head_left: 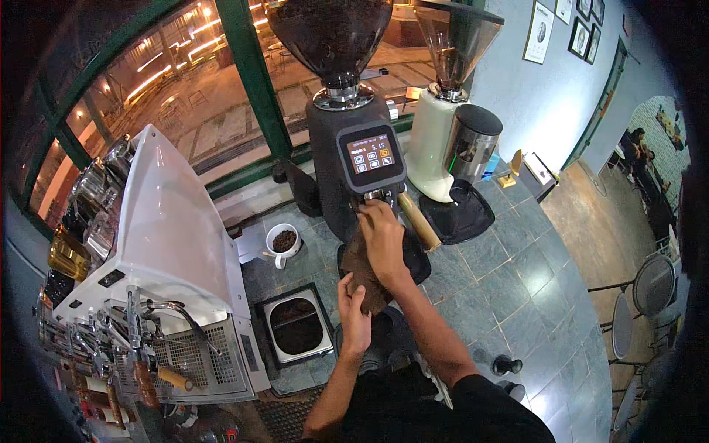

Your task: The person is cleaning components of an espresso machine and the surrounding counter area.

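Observation:
A black coffee grinder [332, 140] with a lit screen and a big bean hopper stands before me. My right hand [382, 240] is up under the screen, its fingers bunched at the metal spout. From it hangs what looks like a brown cloth [362, 277], partly hidden by the hand and wrist. Lower down, my left hand [354, 317] is beside the cloth's lower end, thumb and index finger apart; its other fingers are partly hidden. A pale wooden handle [419, 221] slants out from the grinder, just right of my right hand.
On the left is a white espresso machine [170, 229] with cups on top. A white cup of beans [283, 244] and a square knock-box of dark grounds [299, 325] sit nearby. To the right stand a cream grinder [432, 140], its black tray [454, 218] and a black tamper [506, 365].

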A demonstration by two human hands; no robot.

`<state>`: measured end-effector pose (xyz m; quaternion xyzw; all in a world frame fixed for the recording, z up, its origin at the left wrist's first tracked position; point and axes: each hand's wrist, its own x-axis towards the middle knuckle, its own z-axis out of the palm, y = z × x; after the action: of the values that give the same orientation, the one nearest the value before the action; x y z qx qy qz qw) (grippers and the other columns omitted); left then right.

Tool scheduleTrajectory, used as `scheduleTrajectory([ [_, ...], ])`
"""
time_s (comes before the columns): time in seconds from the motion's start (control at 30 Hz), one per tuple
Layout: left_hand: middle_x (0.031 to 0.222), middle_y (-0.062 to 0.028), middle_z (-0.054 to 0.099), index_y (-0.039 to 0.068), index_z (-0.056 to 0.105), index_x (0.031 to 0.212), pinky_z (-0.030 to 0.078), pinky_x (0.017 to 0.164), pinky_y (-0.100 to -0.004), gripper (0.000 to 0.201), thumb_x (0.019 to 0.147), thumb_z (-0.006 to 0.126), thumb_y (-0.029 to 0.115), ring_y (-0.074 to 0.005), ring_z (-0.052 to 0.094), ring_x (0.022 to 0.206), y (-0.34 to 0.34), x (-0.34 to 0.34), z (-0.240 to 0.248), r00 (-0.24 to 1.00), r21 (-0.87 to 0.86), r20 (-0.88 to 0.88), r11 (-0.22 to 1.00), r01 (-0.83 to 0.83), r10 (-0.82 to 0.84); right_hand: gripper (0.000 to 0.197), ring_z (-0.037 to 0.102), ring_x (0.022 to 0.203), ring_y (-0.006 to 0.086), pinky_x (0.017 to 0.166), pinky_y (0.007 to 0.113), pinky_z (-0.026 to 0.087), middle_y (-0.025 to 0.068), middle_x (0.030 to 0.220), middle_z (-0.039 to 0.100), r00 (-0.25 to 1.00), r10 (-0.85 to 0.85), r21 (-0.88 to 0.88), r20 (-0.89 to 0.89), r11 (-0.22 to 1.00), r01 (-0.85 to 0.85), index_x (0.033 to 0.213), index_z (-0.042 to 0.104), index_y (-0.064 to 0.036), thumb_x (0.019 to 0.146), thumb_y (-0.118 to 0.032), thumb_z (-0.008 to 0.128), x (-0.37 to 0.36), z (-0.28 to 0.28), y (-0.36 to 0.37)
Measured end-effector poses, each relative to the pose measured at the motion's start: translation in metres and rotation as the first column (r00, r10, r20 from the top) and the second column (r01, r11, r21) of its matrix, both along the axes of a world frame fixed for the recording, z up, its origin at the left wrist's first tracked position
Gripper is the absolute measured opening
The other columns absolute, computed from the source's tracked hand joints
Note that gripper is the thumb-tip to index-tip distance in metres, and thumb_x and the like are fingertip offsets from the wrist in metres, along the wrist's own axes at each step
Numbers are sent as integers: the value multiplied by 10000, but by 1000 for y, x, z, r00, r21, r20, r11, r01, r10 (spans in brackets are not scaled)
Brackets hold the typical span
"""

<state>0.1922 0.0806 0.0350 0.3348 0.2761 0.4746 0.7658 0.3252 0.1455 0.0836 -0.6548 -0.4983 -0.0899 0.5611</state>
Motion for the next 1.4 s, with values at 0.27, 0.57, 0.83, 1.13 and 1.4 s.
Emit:
scheduleTrajectory([
  [0.27,1227,-43,481,91,409,1274,464,929,-328,327,982,518,188,-168,515,1116,0,7,-9,995,15,50,996,87,-87,165,634,903,364,770,439,519,156,1054,577,990,125,-89,64,989,-119,1010,652,12,853,-33,626,2,5,-2],
  [0.57,1306,-29,457,107,405,1305,327,1031,-366,398,952,552,218,-183,438,1212,0,7,7,994,-41,-85,997,63,-67,118,620,839,410,727,477,512,211,1005,530,986,-11,-232,164,971,49,947,600,51,876,-31,554,12,-15,18],
  [0.83,1224,-38,503,120,445,1270,419,976,-378,340,949,537,183,-193,493,1168,-1,13,-13,998,-29,-32,998,-55,54,354,573,932,410,825,454,486,224,1081,481,990,104,-163,98,983,-87,1205,609,-24,851,-30,591,-4,0,7],
  [1.13,1202,-40,499,84,459,1242,423,948,-310,309,955,542,163,-156,500,1108,2,13,-10,992,-28,122,999,-21,24,447,610,884,449,773,480,527,269,1074,502,979,10,-425,205,902,79,1258,566,-84,812,-72,587,-9,2,10],
  [1.4,1183,-47,505,70,461,1244,441,938,-312,286,971,508,141,-154,516,1092,-1,16,-9,997,28,67,999,44,-46,291,650,743,409,659,464,560,218,1021,542,954,-52,-424,297,888,181,1092,598,-56,805,-104,609,10,-4,1],
])
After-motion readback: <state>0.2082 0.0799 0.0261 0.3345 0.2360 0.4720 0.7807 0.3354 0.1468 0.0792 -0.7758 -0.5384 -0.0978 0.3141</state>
